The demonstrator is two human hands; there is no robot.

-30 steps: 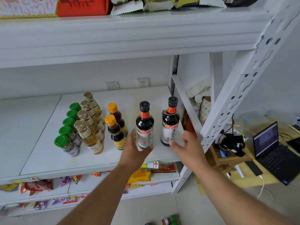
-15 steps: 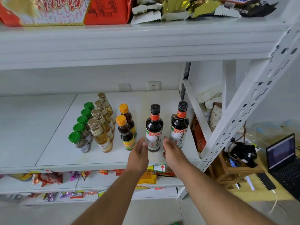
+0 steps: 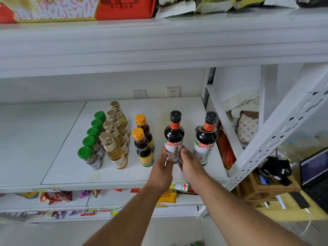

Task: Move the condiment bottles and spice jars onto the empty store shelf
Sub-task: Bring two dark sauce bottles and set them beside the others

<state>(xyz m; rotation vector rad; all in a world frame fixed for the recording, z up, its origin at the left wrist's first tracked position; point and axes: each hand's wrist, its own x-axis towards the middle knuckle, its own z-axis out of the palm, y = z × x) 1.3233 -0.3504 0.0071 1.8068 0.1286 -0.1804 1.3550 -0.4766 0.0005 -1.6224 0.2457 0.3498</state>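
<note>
On the white shelf [image 3: 62, 171] stand rows of bottles. A dark soy sauce bottle [image 3: 174, 134] with a black cap stands near the front. My left hand [image 3: 164, 167] touches its left side and my right hand [image 3: 189, 163] touches its right side, fingers around the base of the label. A second dark soy sauce bottle [image 3: 205, 139] stands to its right, untouched. To the left are two orange-capped bottles [image 3: 142, 146], a row of gold-capped oil bottles [image 3: 113, 144] and a row of green-lidded spice jars [image 3: 88, 155].
A slanted white upright [image 3: 276, 132] bounds the shelf on the right, with a red bag [image 3: 226, 151] behind it. Snack packets [image 3: 53, 196] fill the lower shelves, boxes [image 3: 79, 8] the top one. A laptop [image 3: 314, 176] sits on a yellow table, far right.
My right hand came in from the right-hand bottle to the middle soy sauce bottle, so both hands now cup it. The view has shifted slightly nearer.
</note>
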